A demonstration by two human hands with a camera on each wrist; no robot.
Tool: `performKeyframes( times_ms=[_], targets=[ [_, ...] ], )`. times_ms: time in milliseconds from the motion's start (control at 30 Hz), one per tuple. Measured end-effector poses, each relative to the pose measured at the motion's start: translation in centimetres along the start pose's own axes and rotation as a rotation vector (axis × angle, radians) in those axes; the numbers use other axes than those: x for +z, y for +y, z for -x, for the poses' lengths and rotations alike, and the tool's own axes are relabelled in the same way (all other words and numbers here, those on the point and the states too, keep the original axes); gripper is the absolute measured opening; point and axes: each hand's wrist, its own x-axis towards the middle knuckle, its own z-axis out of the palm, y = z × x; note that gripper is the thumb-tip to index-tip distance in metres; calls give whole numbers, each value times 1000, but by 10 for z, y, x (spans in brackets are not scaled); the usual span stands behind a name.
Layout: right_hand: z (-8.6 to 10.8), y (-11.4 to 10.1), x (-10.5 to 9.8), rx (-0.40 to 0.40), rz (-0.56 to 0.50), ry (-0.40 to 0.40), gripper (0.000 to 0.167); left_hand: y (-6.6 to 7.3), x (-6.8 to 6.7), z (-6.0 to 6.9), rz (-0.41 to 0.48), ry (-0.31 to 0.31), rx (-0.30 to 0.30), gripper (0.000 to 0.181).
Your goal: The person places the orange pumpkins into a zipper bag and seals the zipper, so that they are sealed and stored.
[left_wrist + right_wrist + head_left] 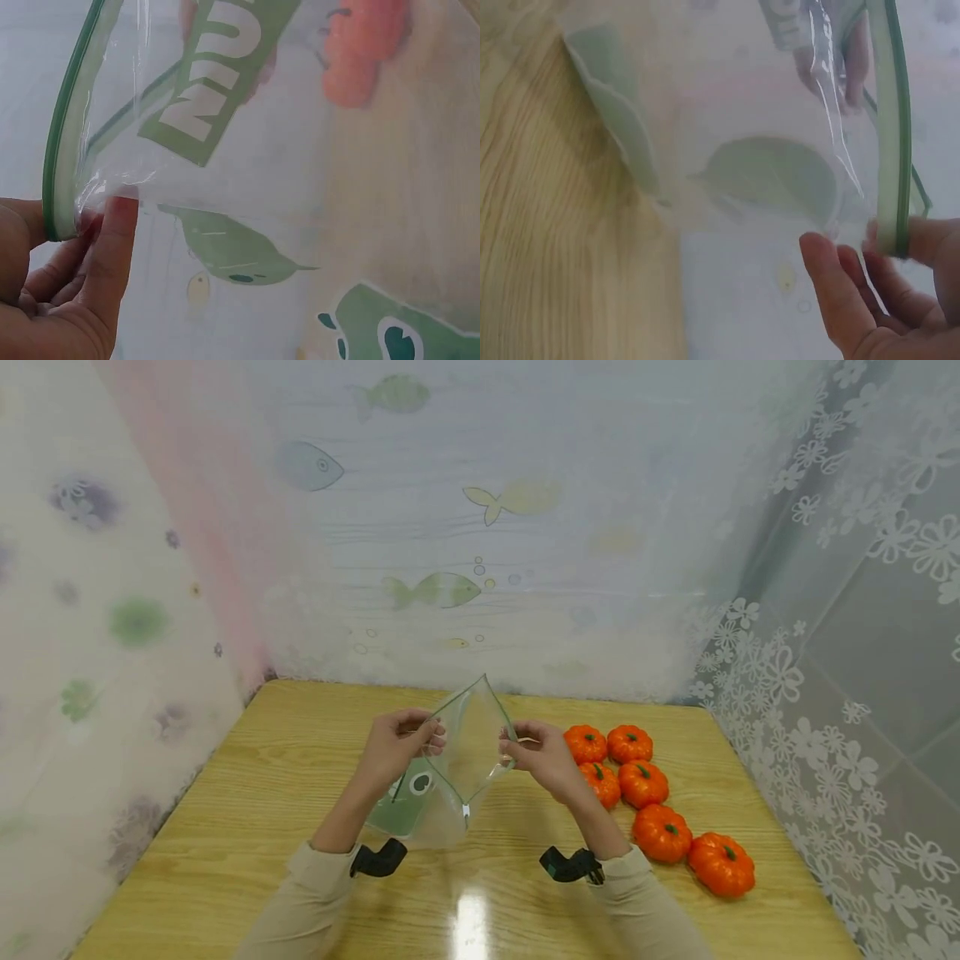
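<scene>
A clear zip bag (474, 739) with green seams and a printed green animal is held up above the table, its mouth spread into a diamond shape. My left hand (400, 745) pinches one side of the rim between thumb and fingers. On the opposite side, my right hand (542, 758) pinches the other rim. Close up in the left wrist view, the bag's green zip strip (66, 120) passes between the left thumb and fingers. The right wrist view shows the right fingers (836, 292) at the matching zip edge. Nothing shows inside the bag.
Several small orange pumpkins (662, 833) stand on the wooden table (247, 777) to the right, some close behind the right hand and forearm. A zip slider (466, 811) hangs at the bag's near corner. Patterned curtains (480, 527) surround the table's back and sides.
</scene>
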Motion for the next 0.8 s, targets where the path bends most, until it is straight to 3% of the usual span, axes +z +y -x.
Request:
performKeyframes(
  times_ms=[300, 533, 800],
  targets=[
    [-1, -5, 3, 49, -95, -86, 41, 0, 5, -1, -21, -14, -21, 32],
    [3, -7, -4, 65, -114, -65, 39, 0, -1, 1, -30, -25, -34, 34],
    [5, -2, -17, 60, -130, -45, 37, 0, -15, 7, -23, -1, 7, 30]
  ],
)
